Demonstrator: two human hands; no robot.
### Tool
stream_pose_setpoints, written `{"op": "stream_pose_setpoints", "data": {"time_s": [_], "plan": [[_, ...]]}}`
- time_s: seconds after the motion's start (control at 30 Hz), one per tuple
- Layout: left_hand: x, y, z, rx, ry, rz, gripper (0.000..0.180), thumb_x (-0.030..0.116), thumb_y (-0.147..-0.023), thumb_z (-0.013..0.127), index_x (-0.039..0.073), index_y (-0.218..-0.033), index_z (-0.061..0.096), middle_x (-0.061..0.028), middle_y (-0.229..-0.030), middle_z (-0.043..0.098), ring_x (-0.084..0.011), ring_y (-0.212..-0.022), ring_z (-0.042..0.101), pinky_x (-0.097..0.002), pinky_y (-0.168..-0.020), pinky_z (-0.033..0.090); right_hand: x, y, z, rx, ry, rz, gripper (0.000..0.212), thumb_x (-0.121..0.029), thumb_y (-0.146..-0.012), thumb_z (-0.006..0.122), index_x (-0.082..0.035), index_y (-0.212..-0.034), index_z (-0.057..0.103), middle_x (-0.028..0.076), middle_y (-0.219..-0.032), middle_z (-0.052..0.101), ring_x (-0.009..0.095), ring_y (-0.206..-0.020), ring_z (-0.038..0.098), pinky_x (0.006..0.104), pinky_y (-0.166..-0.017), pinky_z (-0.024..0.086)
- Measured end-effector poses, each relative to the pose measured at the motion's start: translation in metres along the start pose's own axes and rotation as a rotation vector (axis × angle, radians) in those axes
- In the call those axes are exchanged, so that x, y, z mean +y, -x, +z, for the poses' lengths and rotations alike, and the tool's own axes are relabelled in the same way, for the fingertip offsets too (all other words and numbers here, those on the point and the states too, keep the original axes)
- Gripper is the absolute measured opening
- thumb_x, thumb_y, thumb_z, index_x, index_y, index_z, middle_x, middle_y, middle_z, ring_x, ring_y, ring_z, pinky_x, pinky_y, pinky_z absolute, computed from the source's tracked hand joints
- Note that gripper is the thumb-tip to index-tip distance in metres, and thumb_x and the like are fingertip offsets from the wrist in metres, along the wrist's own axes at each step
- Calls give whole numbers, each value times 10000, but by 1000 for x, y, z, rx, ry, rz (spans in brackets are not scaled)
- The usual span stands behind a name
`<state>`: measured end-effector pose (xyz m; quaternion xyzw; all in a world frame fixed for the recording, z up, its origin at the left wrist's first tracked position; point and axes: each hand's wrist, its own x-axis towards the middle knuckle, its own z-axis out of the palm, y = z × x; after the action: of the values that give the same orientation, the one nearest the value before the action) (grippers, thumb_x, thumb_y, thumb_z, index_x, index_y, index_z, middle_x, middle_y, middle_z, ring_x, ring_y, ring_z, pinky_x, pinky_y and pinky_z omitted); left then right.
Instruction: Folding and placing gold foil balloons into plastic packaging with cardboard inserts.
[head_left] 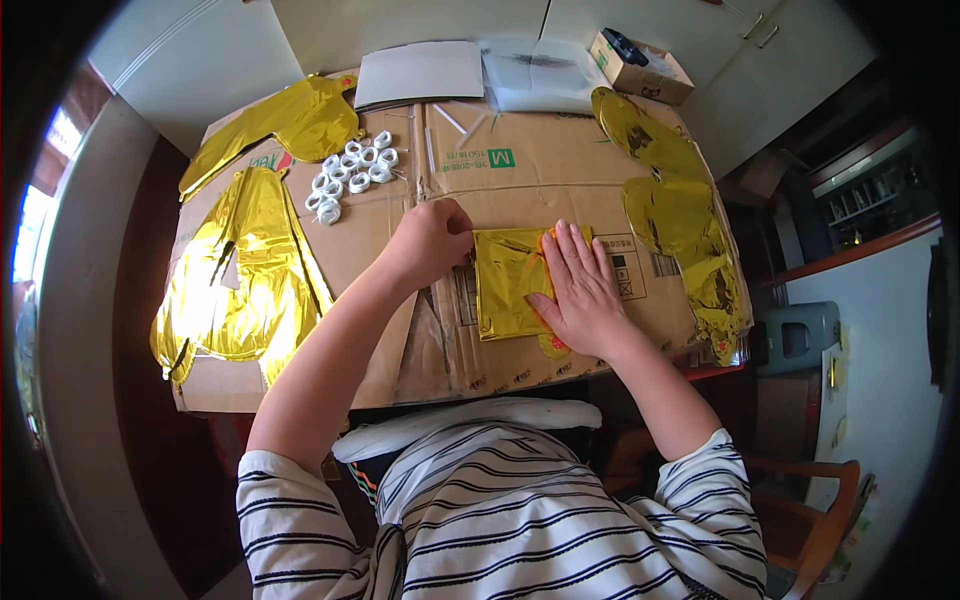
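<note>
Now the folded gold foil (510,285) lies just right of the curled left hand (433,240), grip unclear; the right hand (581,295) rests flat, open, on the foil.

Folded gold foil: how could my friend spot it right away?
On the brown cardboard, find the right hand lying flat. The folded gold foil is partly under that hand. It's a small, squarish shape, unlike the bigger, curvy gold pieces at both sides.

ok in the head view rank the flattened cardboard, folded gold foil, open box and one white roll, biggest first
1. Flattened cardboard
2. Folded gold foil, partly under the right hand
3. Open box, perhaps looking smaller because it's farther off
4. White roll
</note>
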<state>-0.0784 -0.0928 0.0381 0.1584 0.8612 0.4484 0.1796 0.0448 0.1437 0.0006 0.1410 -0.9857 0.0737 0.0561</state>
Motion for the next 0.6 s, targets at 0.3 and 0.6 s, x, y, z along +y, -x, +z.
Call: {"op": "stream_pose_setpoints", "data": {"time_s": [0.3,0.6], "plan": [[10,4,0,-84,205,-192,328,89,-869,677,-60,-1159,644,-70,-810,712,-104,-693,682,-223,-578,482,-1,0,-2,-5,-24,19,805,-459,-990,514,39,-1551,220,261,-1625,181,380,-1521,163,536,-1221,95],[7,1,0,-52,293,-236,310,89,-852,704,-43,-1131,677,-54,-829,709,-80,-656,615,-213,-558,466,0,0,-2,4,-64,13,812,-454,-996,514,27,-1562,188,264,-1627,172,381,-1526,150,539,-1220,88]]}}
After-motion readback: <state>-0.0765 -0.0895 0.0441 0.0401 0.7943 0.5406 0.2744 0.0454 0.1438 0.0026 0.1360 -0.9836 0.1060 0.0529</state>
